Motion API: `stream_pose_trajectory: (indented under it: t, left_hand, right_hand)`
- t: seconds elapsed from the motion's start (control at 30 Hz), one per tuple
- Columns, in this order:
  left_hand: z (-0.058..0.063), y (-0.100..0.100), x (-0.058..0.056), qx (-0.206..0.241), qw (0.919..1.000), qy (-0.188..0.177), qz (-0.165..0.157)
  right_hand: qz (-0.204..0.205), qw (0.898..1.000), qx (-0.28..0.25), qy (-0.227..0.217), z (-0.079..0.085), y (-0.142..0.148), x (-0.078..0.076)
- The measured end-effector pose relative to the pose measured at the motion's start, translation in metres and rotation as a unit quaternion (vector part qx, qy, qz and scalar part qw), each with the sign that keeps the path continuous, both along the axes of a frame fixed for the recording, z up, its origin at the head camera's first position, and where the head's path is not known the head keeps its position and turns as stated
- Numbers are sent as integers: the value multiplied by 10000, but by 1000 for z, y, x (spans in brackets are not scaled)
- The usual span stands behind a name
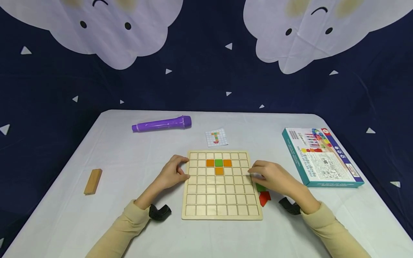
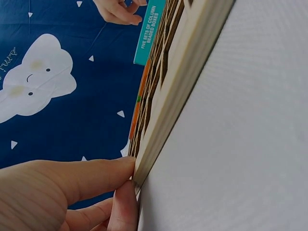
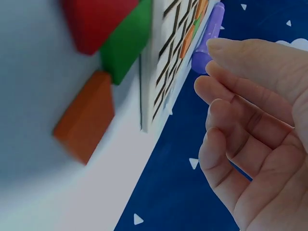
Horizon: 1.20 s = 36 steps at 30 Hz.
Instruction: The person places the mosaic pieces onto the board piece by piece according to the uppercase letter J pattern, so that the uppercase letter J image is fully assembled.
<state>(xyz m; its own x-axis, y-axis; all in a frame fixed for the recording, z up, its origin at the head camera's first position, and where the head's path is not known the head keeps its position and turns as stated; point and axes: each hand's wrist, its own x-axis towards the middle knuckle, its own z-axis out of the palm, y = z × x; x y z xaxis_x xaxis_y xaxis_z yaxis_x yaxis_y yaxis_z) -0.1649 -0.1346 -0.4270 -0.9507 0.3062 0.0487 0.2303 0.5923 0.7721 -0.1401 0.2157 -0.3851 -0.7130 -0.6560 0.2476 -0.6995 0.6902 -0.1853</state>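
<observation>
In the head view, a wooden grid board (image 1: 206,199) bears three orange squares (image 1: 219,171) and one green square (image 1: 218,162). My left hand (image 1: 170,172) holds the board's left edge with thumb and fingertips. Across from it, my right hand (image 1: 271,175) hovers at the right edge, fingertips overlapping the rim. Its fingers are loosely bent in the right wrist view, with nothing seen between them. Below this hand lie a green piece (image 3: 126,43), a red piece (image 3: 96,24) and an orange piece (image 3: 86,118) on the table.
Behind the board lies a small pattern card (image 1: 217,138) with a coloured figure on a grid. A purple flashlight-shaped stick (image 1: 161,124) is farther back. To the left lies a wooden block (image 1: 93,181); a teal-edged game box (image 1: 322,157) lies to the right.
</observation>
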Motion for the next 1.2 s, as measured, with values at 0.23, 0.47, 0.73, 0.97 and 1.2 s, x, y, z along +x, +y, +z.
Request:
stream_pose_trajectory:
  t: [0.23,0.47,0.73,0.97,1.2]
  left_hand:
    - [0,0,-1,34,10000,8,-25]
    - [0,0,-1,65,10000,-53,-22]
    - [0,0,-1,48,10000,-77,10]
    - [1,0,-2,8,10000,-68,10]
    - [0,0,-1,31,9999,-120,17]
  right_hand:
    - [-48,10000,18,-60,-3,10,5]
    - [-1,9997,-18,-255,-8,17,8]
    - [-150,9979,119,-616,-11,24,11]
    - [-152,9961,-11,-874,-12,30,14]
    - [-90,9944,-158,-1038,-14,32,15]
